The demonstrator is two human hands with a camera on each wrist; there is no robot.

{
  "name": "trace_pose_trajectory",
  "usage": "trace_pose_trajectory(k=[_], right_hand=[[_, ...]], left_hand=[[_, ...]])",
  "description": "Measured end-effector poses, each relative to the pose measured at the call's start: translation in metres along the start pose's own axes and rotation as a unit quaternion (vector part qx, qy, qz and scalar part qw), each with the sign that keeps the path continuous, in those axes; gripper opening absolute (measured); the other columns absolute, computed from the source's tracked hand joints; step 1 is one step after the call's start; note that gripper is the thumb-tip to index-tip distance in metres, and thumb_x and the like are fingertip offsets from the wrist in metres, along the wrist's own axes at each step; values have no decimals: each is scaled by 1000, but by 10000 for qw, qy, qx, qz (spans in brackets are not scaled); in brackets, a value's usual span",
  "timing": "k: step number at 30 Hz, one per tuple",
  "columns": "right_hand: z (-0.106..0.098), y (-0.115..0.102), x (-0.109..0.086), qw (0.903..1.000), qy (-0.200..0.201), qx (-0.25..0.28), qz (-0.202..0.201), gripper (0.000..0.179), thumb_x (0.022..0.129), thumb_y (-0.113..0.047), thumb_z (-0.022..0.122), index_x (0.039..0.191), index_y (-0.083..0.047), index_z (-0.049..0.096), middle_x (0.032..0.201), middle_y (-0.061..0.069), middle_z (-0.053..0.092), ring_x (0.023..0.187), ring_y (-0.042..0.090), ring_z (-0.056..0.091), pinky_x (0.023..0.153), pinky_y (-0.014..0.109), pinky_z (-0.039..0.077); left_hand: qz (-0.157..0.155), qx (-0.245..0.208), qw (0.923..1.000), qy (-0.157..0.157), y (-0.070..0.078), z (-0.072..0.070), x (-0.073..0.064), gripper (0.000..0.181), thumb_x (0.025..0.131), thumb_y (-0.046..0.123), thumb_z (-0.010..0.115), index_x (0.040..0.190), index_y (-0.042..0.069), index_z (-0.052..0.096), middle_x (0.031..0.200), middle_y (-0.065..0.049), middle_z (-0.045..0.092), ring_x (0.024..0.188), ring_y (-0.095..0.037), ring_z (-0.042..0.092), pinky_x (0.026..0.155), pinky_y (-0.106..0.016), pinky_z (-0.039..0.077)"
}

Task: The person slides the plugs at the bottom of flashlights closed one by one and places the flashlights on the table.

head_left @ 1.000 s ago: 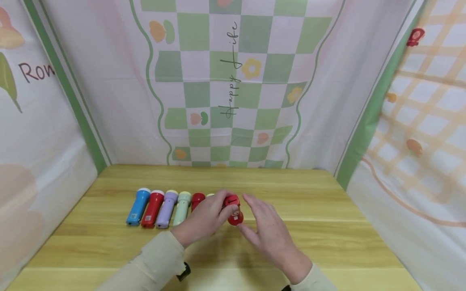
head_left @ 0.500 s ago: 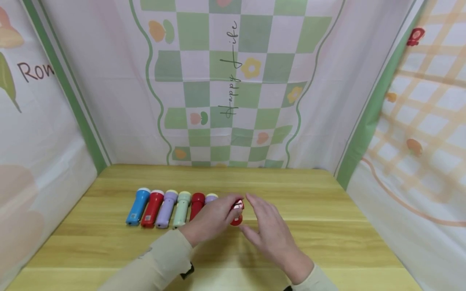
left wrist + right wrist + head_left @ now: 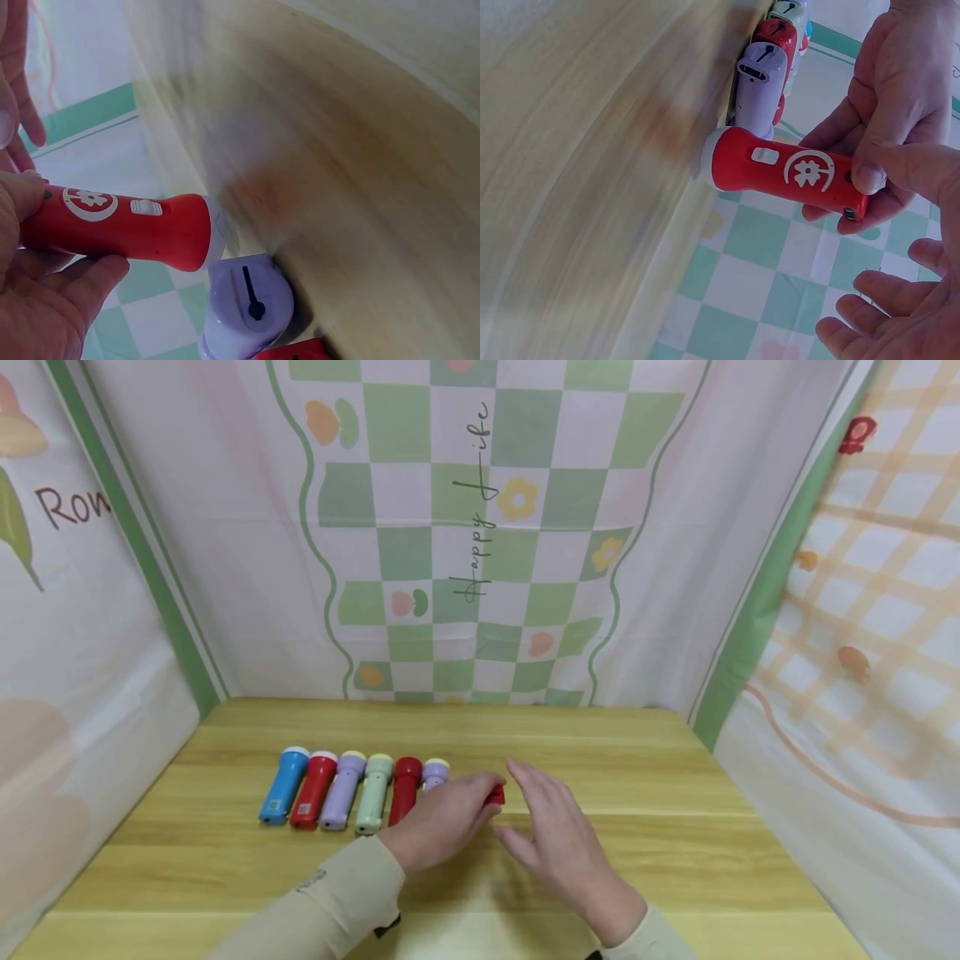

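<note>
My left hand (image 3: 446, 818) grips a red flashlight (image 3: 780, 169) near its tail end. It stands nearly upright, its white lens end down close over the table, as the right wrist view shows. A white switch (image 3: 146, 207) and a white flower emblem mark its side. From above, most of the flashlight is hidden by the hand. To its right my right hand (image 3: 558, 847) is held with fingers spread, apart from the flashlight and holding nothing. Left of the held one lies a light purple flashlight (image 3: 436, 773), partly covered by my left hand.
A row of flashlights continues leftward on the wooden table (image 3: 637, 827): dark red (image 3: 406, 787), pale green (image 3: 374, 795), light purple (image 3: 344, 790), red (image 3: 313, 789) and blue (image 3: 284, 785). Patterned cloth (image 3: 525, 552) hangs behind and at both sides.
My left hand has shifted right and turned over the red flashlight, which now shows less from above. The light purple flashlight beside it has come into view. My right hand has barely moved.
</note>
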State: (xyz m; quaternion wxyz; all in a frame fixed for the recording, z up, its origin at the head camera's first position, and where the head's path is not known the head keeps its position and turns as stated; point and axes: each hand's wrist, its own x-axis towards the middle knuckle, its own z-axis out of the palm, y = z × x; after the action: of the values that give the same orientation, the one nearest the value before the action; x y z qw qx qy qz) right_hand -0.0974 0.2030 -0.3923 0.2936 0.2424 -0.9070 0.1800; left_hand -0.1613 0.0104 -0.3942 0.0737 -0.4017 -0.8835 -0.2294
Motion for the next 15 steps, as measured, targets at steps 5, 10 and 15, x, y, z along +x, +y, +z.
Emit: trace_pose_trajectory(k=[5, 10, 15], right_hand=[[1, -1, 0, 10000, -15, -5, 8, 83, 81, -24, 90, 150, 0, 49, 144, 18, 60, 129, 38, 59, 109, 54, 50], [1, -2, 0, 10000, 18, -55, -15, 83, 81, -22, 90, 150, 0, 50, 143, 18, 61, 129, 38, 60, 108, 54, 51], [1, -3, -1, 9999, -65, -100, 45, 86, 79, -20, 91, 151, -1, 49, 143, 19, 61, 129, 39, 59, 108, 55, 50]], left_hand=[[78, 105, 9999, -12, -1, 2, 0, 24, 109, 24, 58, 129, 10, 59, 103, 5, 67, 89, -5, 61, 82, -21, 57], [231, 231, 9994, -91, -1, 3, 0, 21, 108, 22, 59, 125, 10, 58, 101, 4, 66, 88, -7, 59, 82, -22, 56], [365, 462, 9982, -134, 0, 3, -1, 22, 107, 21, 62, 123, 8, 58, 97, 3, 64, 84, -7, 58, 77, -20, 54]])
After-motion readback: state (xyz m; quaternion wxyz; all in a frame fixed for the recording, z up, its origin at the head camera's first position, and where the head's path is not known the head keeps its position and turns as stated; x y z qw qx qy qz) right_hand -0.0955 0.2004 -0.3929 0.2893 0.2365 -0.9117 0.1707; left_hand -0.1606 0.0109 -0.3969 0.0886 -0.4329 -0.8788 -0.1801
